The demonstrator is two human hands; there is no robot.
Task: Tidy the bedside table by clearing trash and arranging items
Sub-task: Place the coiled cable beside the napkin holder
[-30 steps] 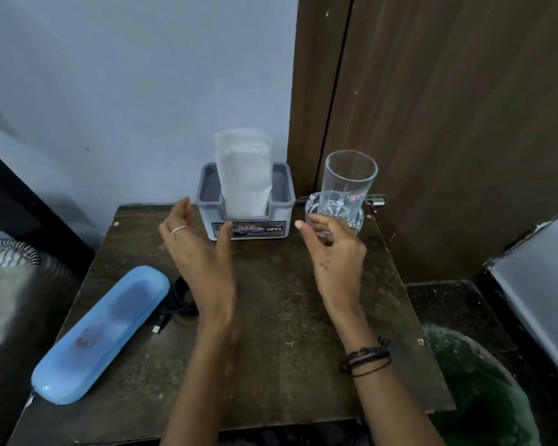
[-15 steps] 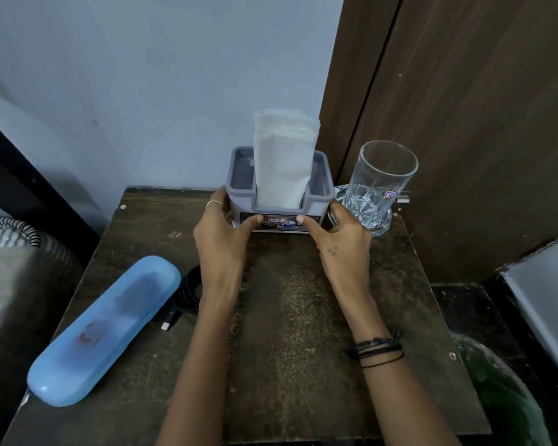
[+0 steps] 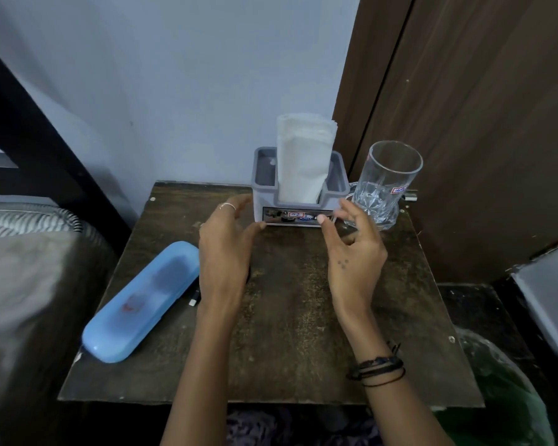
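A grey tissue holder (image 3: 264,188) with a stack of white napkins (image 3: 303,159) stands at the back of the dark wooden bedside table (image 3: 287,333). A clear glass mug (image 3: 385,185) stands upright just right of it, close to or touching it. My left hand (image 3: 226,243) hovers by the holder's front left corner with relaxed fingers, thumb tip at the base. My right hand (image 3: 351,255) is by the front right corner, fingers loosely curled, holding nothing. A light blue oblong case (image 3: 142,300) lies diagonally at the table's left.
A black cable end (image 3: 195,297) pokes out between the case and my left wrist. A bed (image 3: 20,268) adjoins on the left, a brown wooden door (image 3: 480,123) stands behind right. A green bag (image 3: 496,400) sits on the floor at lower right.
One second ago my hands were reaching in; half a second ago both gripped the holder's front corners. Now the fingers have loosened and drawn slightly back from it.
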